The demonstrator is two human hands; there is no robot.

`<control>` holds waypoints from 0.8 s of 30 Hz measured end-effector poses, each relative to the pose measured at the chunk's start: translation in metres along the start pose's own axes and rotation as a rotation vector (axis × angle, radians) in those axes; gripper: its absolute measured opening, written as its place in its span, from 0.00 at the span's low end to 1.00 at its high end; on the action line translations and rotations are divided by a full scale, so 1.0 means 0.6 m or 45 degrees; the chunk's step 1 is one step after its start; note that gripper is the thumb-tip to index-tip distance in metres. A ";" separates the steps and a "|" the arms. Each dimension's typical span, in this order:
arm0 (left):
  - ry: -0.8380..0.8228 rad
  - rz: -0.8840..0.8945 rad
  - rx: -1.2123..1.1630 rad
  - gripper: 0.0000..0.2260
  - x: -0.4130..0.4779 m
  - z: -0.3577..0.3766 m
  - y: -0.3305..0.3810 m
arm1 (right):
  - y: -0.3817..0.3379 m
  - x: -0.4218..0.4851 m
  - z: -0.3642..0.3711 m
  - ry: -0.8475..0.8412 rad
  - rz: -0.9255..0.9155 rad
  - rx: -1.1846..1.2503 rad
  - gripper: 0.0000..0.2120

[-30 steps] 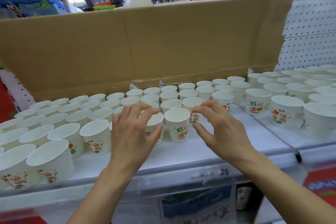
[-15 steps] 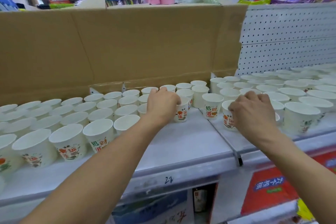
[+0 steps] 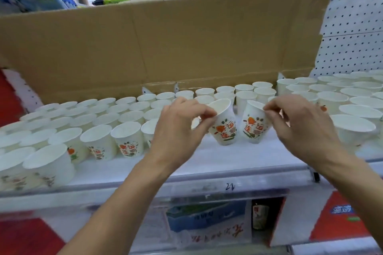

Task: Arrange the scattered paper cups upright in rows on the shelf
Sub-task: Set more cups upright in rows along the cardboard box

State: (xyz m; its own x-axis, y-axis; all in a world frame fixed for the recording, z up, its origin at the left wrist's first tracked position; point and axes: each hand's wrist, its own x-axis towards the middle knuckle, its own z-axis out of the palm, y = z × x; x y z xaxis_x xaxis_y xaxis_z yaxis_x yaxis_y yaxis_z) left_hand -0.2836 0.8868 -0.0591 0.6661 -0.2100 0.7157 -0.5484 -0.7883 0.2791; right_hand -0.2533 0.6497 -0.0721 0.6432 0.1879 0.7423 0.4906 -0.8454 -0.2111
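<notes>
Rows of upright white paper cups (image 3: 128, 138) with red and green print stand on the white shelf (image 3: 217, 163). My left hand (image 3: 178, 128) pinches the rim of one paper cup (image 3: 224, 128), which is tilted and lifted over the shelf's bare middle. My right hand (image 3: 298, 124) pinches the rim of a second paper cup (image 3: 253, 128), tilted the other way, right beside the first. More cups (image 3: 352, 109) stand in rows at the right.
A flattened cardboard sheet (image 3: 165, 47) stands along the back of the shelf, with white pegboard (image 3: 352, 37) at its right. Goods crowd the shelf top behind. A price rail (image 3: 228, 187) runs along the front edge; boxes sit below.
Both hands drew back from the cup rows toward the shelf's front, each now lifting a tilted cup by its rim. The camera swung left again.
</notes>
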 end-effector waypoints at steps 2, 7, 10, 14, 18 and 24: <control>-0.005 -0.048 -0.020 0.04 -0.037 -0.063 -0.026 | -0.055 -0.001 0.009 0.031 -0.037 0.172 0.02; -0.003 -0.135 0.192 0.05 -0.115 -0.213 -0.110 | -0.199 -0.004 0.042 0.010 -0.185 0.444 0.03; -0.070 -0.159 0.334 0.05 -0.147 -0.272 -0.165 | -0.278 -0.007 0.083 -0.028 -0.309 0.509 0.06; -0.217 -0.072 0.568 0.04 -0.170 -0.295 -0.211 | -0.350 -0.006 0.145 -0.067 -0.449 0.417 0.05; -0.240 -0.034 0.641 0.03 -0.180 -0.297 -0.232 | -0.381 -0.004 0.183 -0.095 -0.503 0.290 0.07; -0.304 -0.003 0.583 0.02 -0.188 -0.294 -0.256 | -0.398 -0.014 0.208 -0.152 -0.559 0.127 0.02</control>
State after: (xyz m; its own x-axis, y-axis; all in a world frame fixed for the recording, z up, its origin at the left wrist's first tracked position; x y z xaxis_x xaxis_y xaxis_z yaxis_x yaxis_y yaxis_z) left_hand -0.3636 1.1337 -0.0696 0.7933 -0.2922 0.5342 -0.3050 -0.9500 -0.0668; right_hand -0.3028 0.9124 -0.1074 0.4224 0.5786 0.6978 0.7818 -0.6221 0.0425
